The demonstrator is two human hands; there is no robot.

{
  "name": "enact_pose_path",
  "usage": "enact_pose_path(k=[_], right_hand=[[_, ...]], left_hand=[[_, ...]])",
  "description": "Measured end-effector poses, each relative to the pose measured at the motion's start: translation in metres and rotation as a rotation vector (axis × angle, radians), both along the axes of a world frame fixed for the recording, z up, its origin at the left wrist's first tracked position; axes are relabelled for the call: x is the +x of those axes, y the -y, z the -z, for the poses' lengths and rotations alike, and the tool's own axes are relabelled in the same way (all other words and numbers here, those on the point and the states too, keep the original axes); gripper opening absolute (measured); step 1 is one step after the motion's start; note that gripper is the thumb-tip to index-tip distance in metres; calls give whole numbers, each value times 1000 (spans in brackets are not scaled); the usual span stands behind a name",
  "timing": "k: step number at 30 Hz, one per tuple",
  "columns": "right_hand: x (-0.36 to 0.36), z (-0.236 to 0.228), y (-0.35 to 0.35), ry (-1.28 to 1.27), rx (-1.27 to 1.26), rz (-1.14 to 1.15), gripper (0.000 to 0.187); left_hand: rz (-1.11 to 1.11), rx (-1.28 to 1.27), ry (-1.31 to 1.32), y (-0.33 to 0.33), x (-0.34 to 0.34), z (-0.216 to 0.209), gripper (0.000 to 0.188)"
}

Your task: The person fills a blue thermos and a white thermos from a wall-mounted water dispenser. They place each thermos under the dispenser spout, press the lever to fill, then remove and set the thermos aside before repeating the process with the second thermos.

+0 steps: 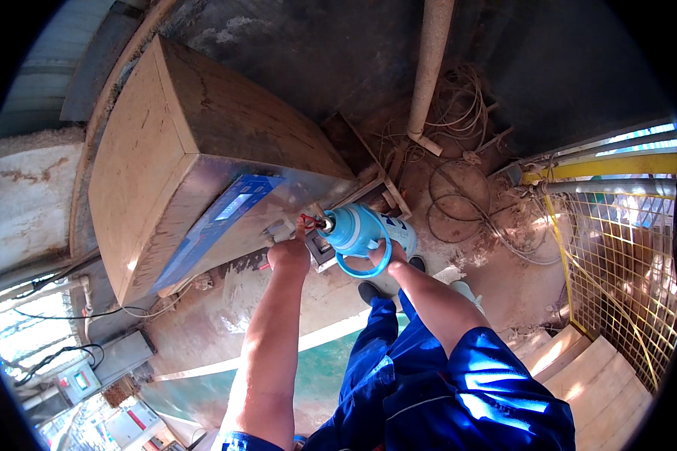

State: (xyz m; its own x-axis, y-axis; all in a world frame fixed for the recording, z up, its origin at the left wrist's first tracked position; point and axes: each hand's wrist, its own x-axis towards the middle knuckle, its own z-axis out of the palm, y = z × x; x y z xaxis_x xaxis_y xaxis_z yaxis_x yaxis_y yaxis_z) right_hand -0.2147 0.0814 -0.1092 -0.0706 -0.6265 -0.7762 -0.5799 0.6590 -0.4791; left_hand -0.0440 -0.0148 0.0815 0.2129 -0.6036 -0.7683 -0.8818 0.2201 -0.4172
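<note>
A large light-blue bottle (346, 231) with a wide loop handle (351, 273) is tilted in front of the metal cabinet, its silver-coloured neck (328, 225) pointing left. My right hand (387, 257) is closed on the loop handle at the bottle's near side. Beside the neck, my left hand (289, 255) is closed round a slim red thing (308, 222). A red end of it also shows past the other side of the fist. The fingers cover its middle, so its kind stays unclear.
A big dusty metal cabinet (226, 120) with a blue panel (218, 225) stands at the left. Coiled cables (459, 199) lie on the dirty floor near a vertical pipe (430, 75). A yellow mesh fence (617, 263) and wooden boards (598, 383) are at the right.
</note>
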Motion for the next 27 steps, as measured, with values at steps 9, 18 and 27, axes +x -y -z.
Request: enact_pose_path(k=[9,18,27], right_hand=[[1,-2,-1,2,-14,3,45],[3,-2,0,-4,-21,-32,45],[6,-5,-3,-24,-16,-32,50]], left_hand=[[10,5,-24,0,9,11,77],[3,-15,-54,0,14,16,72],[-34,31,-36,3,9,9,76]])
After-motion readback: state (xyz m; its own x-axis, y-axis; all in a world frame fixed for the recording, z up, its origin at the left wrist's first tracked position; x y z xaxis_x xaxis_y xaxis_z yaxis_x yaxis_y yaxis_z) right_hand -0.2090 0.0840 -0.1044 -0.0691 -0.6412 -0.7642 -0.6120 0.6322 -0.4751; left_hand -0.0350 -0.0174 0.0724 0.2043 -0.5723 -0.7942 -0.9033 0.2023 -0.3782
